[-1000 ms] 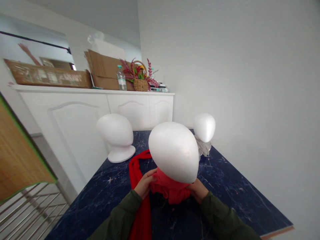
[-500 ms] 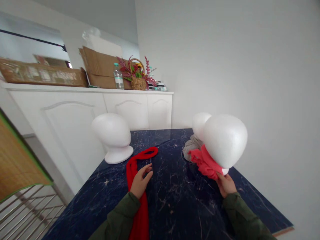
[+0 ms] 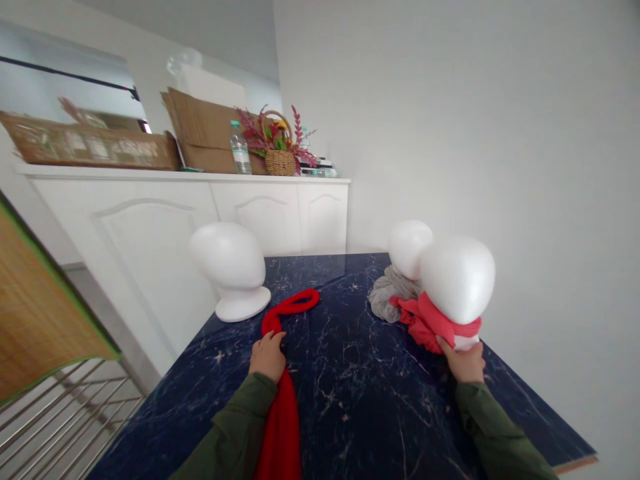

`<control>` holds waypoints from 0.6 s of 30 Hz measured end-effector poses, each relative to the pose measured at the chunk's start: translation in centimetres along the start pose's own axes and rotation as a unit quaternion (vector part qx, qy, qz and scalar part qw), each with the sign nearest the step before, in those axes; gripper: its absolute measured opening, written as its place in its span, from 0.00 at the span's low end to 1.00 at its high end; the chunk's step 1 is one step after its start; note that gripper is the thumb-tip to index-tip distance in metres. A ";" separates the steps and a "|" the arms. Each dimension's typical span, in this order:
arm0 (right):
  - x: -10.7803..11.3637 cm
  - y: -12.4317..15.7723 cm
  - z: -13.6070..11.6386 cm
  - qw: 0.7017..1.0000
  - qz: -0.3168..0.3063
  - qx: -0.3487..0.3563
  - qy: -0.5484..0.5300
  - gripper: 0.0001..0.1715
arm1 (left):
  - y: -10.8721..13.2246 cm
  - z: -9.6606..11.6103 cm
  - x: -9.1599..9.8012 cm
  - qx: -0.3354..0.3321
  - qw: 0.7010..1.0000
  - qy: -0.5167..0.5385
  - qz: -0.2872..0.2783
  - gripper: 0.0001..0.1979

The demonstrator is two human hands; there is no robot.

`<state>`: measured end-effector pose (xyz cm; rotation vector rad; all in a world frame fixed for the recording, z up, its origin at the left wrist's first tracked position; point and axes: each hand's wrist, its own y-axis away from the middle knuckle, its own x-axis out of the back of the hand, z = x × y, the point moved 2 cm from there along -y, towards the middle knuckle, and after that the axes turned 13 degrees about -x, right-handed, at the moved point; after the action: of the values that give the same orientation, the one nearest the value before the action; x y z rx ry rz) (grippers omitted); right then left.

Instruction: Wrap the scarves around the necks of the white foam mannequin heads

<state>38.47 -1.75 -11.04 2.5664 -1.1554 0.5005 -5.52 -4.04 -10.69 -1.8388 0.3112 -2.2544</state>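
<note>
My right hand (image 3: 464, 360) grips the base of a white foam mannequin head (image 3: 457, 277) with a coral scarf (image 3: 425, 322) wound round its neck, standing at the right side of the dark marbled table (image 3: 350, 373). My left hand (image 3: 267, 355) is closed on a long red scarf (image 3: 283, 400) lying on the table and running toward me. Behind the held head stands a second foam head (image 3: 409, 247) with a grey scarf (image 3: 387, 297) at its neck. A third bare foam head (image 3: 230, 267) stands at the table's left.
A white cabinet (image 3: 200, 213) runs along the back wall with cardboard boxes (image 3: 200, 133), a water bottle (image 3: 240, 148) and a flower basket (image 3: 279, 150) on top. A metal rack (image 3: 55, 420) and wooden panel (image 3: 35, 300) are at left. A white wall borders the table's right edge.
The foam head with the coral scarf went from in front of me to the right side and now stands on the table. My left hand let go of it and closed on the red scarf.
</note>
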 end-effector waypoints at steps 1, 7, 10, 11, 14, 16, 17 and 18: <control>0.2 0.2 -0.1 0.999 0.010 -0.015 0.031 0.58 | -0.1 -0.1 0.0 -0.007 1.000 0.012 0.007 0.26; 1.7 3.7 -0.5 0.990 0.063 0.119 0.041 0.61 | -0.2 0.3 0.9 -0.045 0.989 0.105 0.097 0.23; 1.5 7.8 0.0 0.975 0.025 0.219 -0.010 0.57 | 0.1 1.5 1.5 -0.058 0.973 0.166 0.146 0.22; 0.8 9.3 0.1 0.968 -0.043 0.246 -0.015 0.52 | 0.3 2.1 1.6 -0.065 0.967 0.187 0.162 0.22; -3.0 14.0 -0.3 0.905 -0.365 0.217 0.003 0.33 | 1.2 4.4 1.9 -0.114 0.942 0.256 0.187 0.20; -6.2 16.5 -1.3 0.837 -0.541 0.080 -0.011 0.34 | 2.1 6.4 2.0 -0.180 0.918 0.309 0.169 0.21; -7.7 17.5 -2.0 0.791 -0.611 0.003 -0.032 0.35 | 2.6 7.4 2.1 -0.220 0.904 0.334 0.148 0.21; -9.1 18.5 -2.8 0.731 -0.678 -0.065 -0.050 0.36 | 3.2 8.3 2.1 -0.258 0.890 0.355 0.123 0.22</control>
<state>18.23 -6.49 -10.31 2.4940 0.7899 -0.1064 2.29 -7.99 -8.02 -0.9448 1.2849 -2.7270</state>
